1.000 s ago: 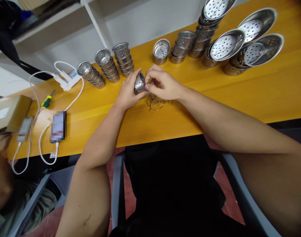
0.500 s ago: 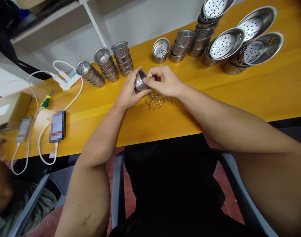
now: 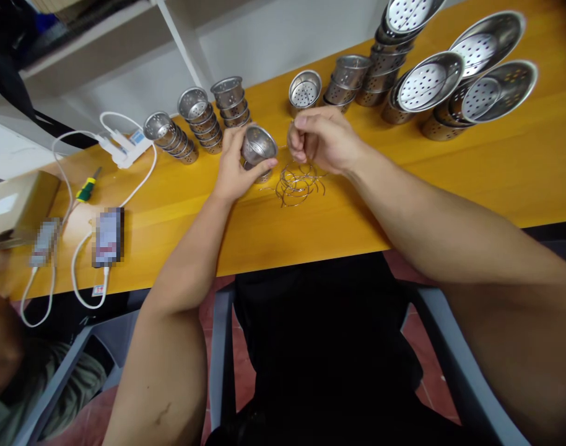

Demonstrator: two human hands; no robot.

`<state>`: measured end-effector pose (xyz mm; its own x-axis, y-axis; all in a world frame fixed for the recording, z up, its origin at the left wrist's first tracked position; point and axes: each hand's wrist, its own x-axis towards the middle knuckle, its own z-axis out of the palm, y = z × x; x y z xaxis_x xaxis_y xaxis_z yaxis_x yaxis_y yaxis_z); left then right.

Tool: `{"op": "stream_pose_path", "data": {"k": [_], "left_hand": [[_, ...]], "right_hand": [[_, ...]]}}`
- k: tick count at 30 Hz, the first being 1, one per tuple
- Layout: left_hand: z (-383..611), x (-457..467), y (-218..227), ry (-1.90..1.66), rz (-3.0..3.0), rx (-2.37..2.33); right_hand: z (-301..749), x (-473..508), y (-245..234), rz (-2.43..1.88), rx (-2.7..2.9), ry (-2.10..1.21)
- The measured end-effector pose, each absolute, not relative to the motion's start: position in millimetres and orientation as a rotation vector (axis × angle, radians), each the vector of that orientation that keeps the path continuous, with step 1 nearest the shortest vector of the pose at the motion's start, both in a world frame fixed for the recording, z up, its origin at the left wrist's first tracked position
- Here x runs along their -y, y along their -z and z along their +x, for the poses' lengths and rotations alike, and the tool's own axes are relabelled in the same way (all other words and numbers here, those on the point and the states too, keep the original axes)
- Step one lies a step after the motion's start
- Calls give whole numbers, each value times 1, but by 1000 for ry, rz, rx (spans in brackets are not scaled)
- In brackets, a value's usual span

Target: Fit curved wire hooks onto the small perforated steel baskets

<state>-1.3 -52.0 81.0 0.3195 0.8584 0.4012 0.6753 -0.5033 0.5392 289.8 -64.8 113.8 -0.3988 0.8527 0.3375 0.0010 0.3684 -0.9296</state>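
My left hand [image 3: 233, 166] is wrapped round a small perforated steel cup [image 3: 257, 147], held just above the yellow table [image 3: 450, 179] with its mouth turned up and to the right. Just right of the cup, my right hand [image 3: 321, 140] is closed in a pinch on a thin wire piece that is too fine to make out. A tangle of bent wire handles [image 3: 296, 183] lies on the table below and between both hands.
Stacks of small perforated cups [image 3: 208, 118] line the table's back; larger strainer bowls [image 3: 454, 80] are piled at the back right. A power strip with white cables [image 3: 122, 148], a screwdriver [image 3: 88, 188], a phone [image 3: 108, 236] and a box [image 3: 13, 204] lie left. Another person sits at lower left.
My hands have drawn apart. The left hand turned the cup so its mouth faces up. The right hand lifted away to the right with its pinch still closed.
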Motion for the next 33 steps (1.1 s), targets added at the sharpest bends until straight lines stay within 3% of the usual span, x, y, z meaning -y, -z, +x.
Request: {"op": "stream_pose_path", "data": {"k": [6, 10, 16, 25, 33], "left_hand": [[-24, -2, -31, -1366, 2250, -1136], [-27, -24, -5, -1436, 2260, -1009], [-19, -16, -8, -1359, 2295, -989], [-2, 6, -29, -1135, 2359, -947], [-15, 19, -33, -838, 2209, -1370]], "right_hand": [[292, 64, -102, -814, 2204, -871], [293, 63, -100, -849, 2229, -818], [294, 54, -92, -957, 2025, -690], [287, 22, -55, -910, 1830, -773], [314, -9, -47, -1163, 1674, -745]]}}
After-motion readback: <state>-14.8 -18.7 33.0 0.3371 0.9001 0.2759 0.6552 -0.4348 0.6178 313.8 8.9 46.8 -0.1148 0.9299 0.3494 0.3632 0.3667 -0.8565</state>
